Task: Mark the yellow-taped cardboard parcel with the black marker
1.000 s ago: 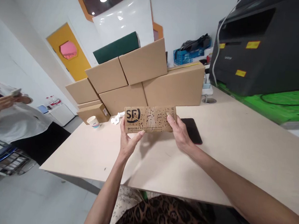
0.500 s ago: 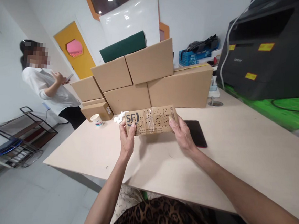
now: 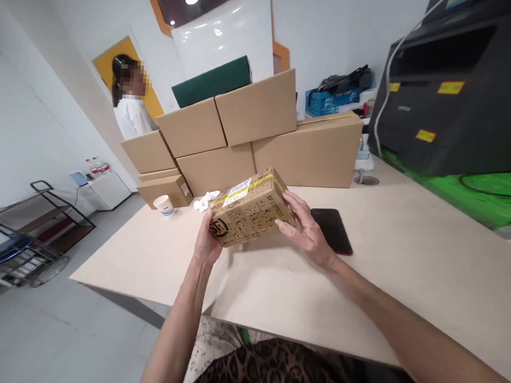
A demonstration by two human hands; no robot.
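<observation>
We hold the box (image 3: pixel 253 215) just above the counter (image 3: pixel 385 284), tilted, its right end higher than its left, with the white label (image 3: pixel 237 193) and yellow strip on its upper face. Our left hand (image 3: pixel 210 238) is cupped round the lower left end, thumb and palm against it; the far fingers are hidden. Our right hand (image 3: pixel 295 218) is partly open at the other end — thumb at the front, fingers along the side — probably because a grip at both ends steadies the box and leaves the label uncovered. Just beyond our right hand lies a black tablet (image 3: pixel 334 232), flat on the counter. Left of the box are a tissue (image 3: pixel 205 201) and an upright cup (image 3: pixel 163 205). Behind, cartons (image 3: pixel 235 166) stand stacked, seemingly with the larger ones low for support — a green case (image 3: pixel 213 82) lies on top.
</observation>
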